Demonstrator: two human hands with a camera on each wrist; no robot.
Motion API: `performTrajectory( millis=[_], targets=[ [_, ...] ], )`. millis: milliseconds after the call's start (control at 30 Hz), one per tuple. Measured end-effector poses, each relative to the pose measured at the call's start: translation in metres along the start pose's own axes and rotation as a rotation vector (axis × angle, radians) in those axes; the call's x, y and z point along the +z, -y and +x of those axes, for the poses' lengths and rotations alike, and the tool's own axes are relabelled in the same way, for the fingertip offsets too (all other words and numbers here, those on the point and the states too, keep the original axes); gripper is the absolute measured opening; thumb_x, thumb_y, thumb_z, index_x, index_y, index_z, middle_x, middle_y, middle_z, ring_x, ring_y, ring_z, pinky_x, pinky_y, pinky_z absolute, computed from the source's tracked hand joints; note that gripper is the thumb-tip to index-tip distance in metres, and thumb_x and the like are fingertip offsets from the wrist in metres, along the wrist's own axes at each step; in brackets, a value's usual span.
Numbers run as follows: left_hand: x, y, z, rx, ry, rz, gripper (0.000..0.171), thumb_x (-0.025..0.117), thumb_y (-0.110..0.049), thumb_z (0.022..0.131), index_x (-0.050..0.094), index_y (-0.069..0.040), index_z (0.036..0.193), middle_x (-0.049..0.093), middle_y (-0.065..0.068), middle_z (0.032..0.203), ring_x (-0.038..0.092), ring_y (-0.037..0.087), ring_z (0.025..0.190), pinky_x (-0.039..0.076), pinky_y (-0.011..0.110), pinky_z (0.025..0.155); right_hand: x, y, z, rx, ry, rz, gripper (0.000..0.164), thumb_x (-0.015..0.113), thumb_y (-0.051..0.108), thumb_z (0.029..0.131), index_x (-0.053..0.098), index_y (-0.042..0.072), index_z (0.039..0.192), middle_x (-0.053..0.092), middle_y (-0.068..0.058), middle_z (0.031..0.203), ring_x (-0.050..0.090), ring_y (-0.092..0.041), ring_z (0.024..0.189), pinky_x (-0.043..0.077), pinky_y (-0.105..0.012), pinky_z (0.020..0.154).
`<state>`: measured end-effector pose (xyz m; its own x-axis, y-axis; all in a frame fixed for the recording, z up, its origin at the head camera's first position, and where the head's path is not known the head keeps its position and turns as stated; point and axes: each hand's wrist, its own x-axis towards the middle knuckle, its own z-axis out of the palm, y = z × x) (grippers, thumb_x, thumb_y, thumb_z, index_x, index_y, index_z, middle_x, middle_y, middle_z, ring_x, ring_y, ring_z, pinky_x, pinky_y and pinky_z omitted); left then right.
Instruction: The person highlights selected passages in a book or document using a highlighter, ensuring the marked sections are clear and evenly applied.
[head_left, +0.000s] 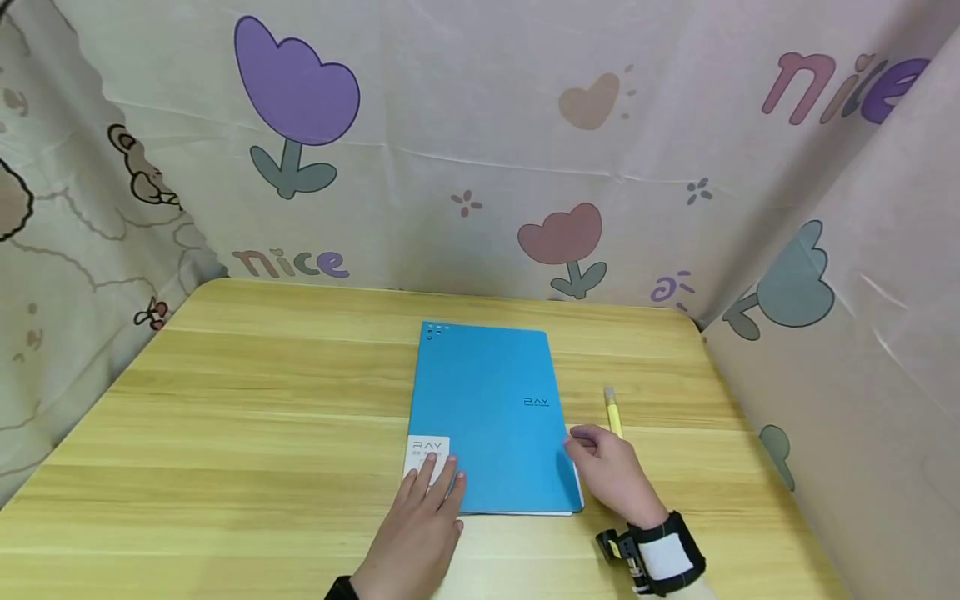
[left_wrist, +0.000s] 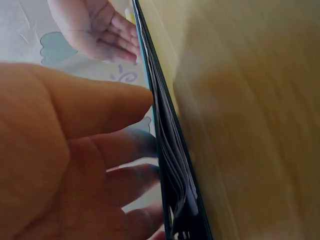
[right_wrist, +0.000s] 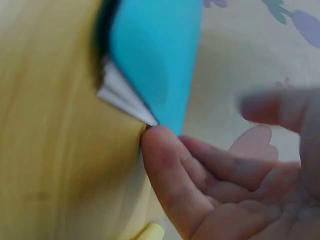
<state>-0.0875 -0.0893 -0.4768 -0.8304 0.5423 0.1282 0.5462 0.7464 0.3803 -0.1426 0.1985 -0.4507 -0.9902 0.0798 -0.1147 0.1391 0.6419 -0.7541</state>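
A blue notebook (head_left: 487, 392) with a "RAY" logo and a white label (head_left: 427, 454) at its lower left lies closed on the table. My left hand (head_left: 420, 517) rests with spread fingers on the label corner. The left wrist view looks along the notebook's edge, where stacked sheets (left_wrist: 172, 145) show between the covers. At the right edge is my right hand (head_left: 611, 467). In the right wrist view its index fingertip (right_wrist: 157, 142) touches the edge by the white pages (right_wrist: 122, 95), while the blurred thumb (right_wrist: 270, 107) stands apart.
A thin yellow stick with a greyish end (head_left: 612, 412), perhaps a pencil, lies beyond my right hand, partly hidden by it. The wooden table (head_left: 262, 433) is bordered at the back and sides by patterned curtains (head_left: 450, 125).
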Motion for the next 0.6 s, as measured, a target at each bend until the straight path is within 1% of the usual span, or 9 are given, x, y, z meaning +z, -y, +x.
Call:
performTrajectory(
  millis=[33,67,133,200,300,367,467,500,600],
  targets=[
    [0.001,0.000,0.001,0.010,0.005,0.024,0.048,0.066,-0.015,0.100,0.058,0.007,0.141,0.042,0.027,0.157,0.032,0.051,0.148,0.034,0.064,0.112,0.001,0.000,0.000,-0.015,0.002,-0.033,0.038,0.058,0.023,0.105,0.067,-0.006,0.128,0.073,-0.010,0.110,0.069,-0.022,0.102,0.057,-0.042,0.087],
    [0.002,0.000,0.002,0.004,0.007,0.037,0.048,0.067,-0.017,0.100,0.059,0.006,0.141,0.043,0.027,0.157,0.032,0.050,0.148,0.034,0.064,0.112,0.003,0.000,0.000,-0.028,0.002,-0.054,0.039,0.061,0.021,0.103,0.065,-0.007,0.130,0.073,-0.010,0.112,0.068,-0.022,0.103,0.058,-0.042,0.087],
    [0.002,-0.001,0.003,-0.007,0.020,0.037,0.049,0.067,-0.020,0.100,0.059,0.006,0.141,0.042,0.026,0.157,0.031,0.050,0.148,0.033,0.063,0.113,0.006,0.000,0.000,-0.040,-0.004,-0.070,0.039,0.063,0.019,0.102,0.065,-0.008,0.130,0.073,-0.010,0.112,0.068,-0.022,0.104,0.058,-0.042,0.089],
    [0.002,-0.001,0.004,-0.024,0.031,0.005,0.053,0.068,-0.024,0.100,0.058,0.007,0.141,0.041,0.027,0.158,0.030,0.050,0.149,0.031,0.064,0.114,0.009,0.000,0.000,-0.060,-0.017,-0.089,0.037,0.064,0.016,0.102,0.065,-0.009,0.129,0.073,-0.009,0.109,0.069,-0.021,0.101,0.058,-0.042,0.087],
    [0.002,-0.003,0.004,-0.051,0.031,-0.053,0.060,0.068,-0.033,0.099,0.058,0.010,0.140,0.041,0.029,0.157,0.029,0.052,0.149,0.028,0.067,0.114,0.014,0.001,0.000,-0.106,-0.030,-0.157,0.031,0.066,0.012,0.099,0.067,-0.009,0.123,0.070,-0.007,0.099,0.065,-0.018,0.090,0.057,-0.041,0.081],
    [0.003,-0.004,0.003,-0.068,0.018,-0.070,0.064,0.069,-0.038,0.097,0.058,0.010,0.139,0.042,0.030,0.156,0.030,0.053,0.148,0.028,0.068,0.113,0.019,0.003,0.001,-0.142,-0.035,-0.224,0.028,0.066,0.011,0.098,0.068,-0.010,0.118,0.067,-0.007,0.093,0.061,-0.019,0.085,0.055,-0.040,0.076],
    [0.002,-0.006,0.003,-0.078,-0.012,-0.058,0.067,0.069,-0.043,0.096,0.061,0.010,0.135,0.047,0.029,0.152,0.034,0.052,0.145,0.031,0.068,0.110,0.024,0.008,0.000,-0.188,-0.060,-0.344,0.029,0.068,0.013,0.097,0.069,-0.011,0.114,0.068,-0.013,0.095,0.063,-0.025,0.087,0.056,-0.044,0.078],
    [0.001,-0.006,0.005,-0.078,-0.021,-0.051,0.066,0.069,-0.044,0.096,0.063,0.010,0.133,0.049,0.028,0.150,0.036,0.052,0.143,0.033,0.067,0.109,0.025,0.011,0.000,-0.197,-0.070,-0.380,0.030,0.068,0.014,0.097,0.069,-0.011,0.113,0.068,-0.015,0.094,0.063,-0.027,0.086,0.056,-0.045,0.076],
    [-0.008,-0.006,0.012,-0.066,-0.083,-0.043,0.058,0.068,-0.044,0.097,0.069,0.007,0.126,0.060,0.027,0.139,0.049,0.048,0.134,0.041,0.063,0.105,0.027,0.020,0.003,-0.248,-0.124,-0.484,0.036,0.070,0.018,0.097,0.069,-0.013,0.115,0.071,-0.021,0.102,0.069,-0.030,0.090,0.059,-0.048,0.078]
  ],
)
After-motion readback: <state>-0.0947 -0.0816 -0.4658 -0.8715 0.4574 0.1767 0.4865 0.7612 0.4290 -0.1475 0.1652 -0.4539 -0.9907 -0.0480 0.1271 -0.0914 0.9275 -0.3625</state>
